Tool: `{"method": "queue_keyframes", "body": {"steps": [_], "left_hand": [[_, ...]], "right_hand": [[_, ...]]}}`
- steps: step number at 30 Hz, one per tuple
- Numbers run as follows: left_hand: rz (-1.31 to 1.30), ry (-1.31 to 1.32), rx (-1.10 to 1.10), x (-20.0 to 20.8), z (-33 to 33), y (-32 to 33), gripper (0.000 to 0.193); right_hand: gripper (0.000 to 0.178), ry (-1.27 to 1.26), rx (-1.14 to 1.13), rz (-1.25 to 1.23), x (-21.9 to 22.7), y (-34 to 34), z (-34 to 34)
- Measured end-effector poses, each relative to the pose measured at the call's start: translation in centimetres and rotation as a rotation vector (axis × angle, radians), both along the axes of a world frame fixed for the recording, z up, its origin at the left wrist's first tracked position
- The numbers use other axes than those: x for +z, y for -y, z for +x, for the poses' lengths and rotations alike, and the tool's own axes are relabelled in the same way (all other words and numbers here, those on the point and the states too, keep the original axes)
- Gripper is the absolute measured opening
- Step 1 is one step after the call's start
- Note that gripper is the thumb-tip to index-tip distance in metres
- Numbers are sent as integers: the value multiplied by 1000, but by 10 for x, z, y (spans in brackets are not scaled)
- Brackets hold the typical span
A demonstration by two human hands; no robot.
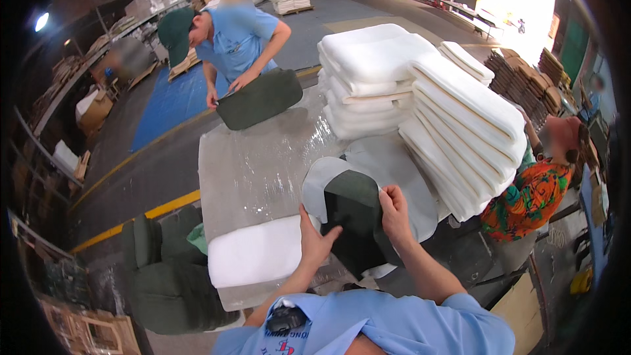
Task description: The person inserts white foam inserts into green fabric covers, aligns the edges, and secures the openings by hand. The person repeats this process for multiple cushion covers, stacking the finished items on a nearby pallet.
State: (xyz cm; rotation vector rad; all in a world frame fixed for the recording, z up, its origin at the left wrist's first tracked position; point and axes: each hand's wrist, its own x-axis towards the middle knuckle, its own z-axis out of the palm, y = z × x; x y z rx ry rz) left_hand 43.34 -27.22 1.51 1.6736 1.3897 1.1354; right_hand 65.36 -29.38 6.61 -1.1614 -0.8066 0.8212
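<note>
In front of my body, at the table's near edge, I hold a dark green and grey cushion cover (pixel 355 204). My right hand (pixel 396 213) pinches its right edge, thumb on the near side. My left hand (pixel 317 242) grips the grey left edge, with the thumb reaching over the dark fabric and the other fingers partly hidden. Beyond the cover lie grey fabric pieces (pixel 394 171). Beside my left hand a folded white pad (pixel 256 252) lies on the plastic-wrapped table (pixel 246 171).
Tall stacks of folded white pads (pixel 374 59) stand at the table's far right, some leaning (pixel 467 131). Across the table a co-worker (pixel 240 36) handles a dark green cushion (pixel 259 100). Dark green cushions (pixel 171 289) are piled at left. Another person (pixel 536 190) is at right.
</note>
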Motion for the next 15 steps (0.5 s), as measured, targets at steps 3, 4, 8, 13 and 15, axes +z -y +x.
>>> {"method": "queue_keyframes", "body": {"steps": [3, 4, 8, 13, 15], "left_hand": [[53, 77, 39, 4, 6, -17, 87], [16, 145, 14, 6, 5, -21, 82], [29, 90, 26, 62, 6, -23, 40], [221, 149, -24, 94, 14, -19, 29], [158, 154, 31, 102, 7, -13, 27]], "right_hand": [[12, -66, 53, -3, 19, 34, -5], [11, -29, 26, 17, 22, 41, -1], [6, 109, -77, 34, 18, 60, 32], [14, 186, -55, -96, 10, 53, 40], [27, 581, -165, -3, 31, 46, 12]]}}
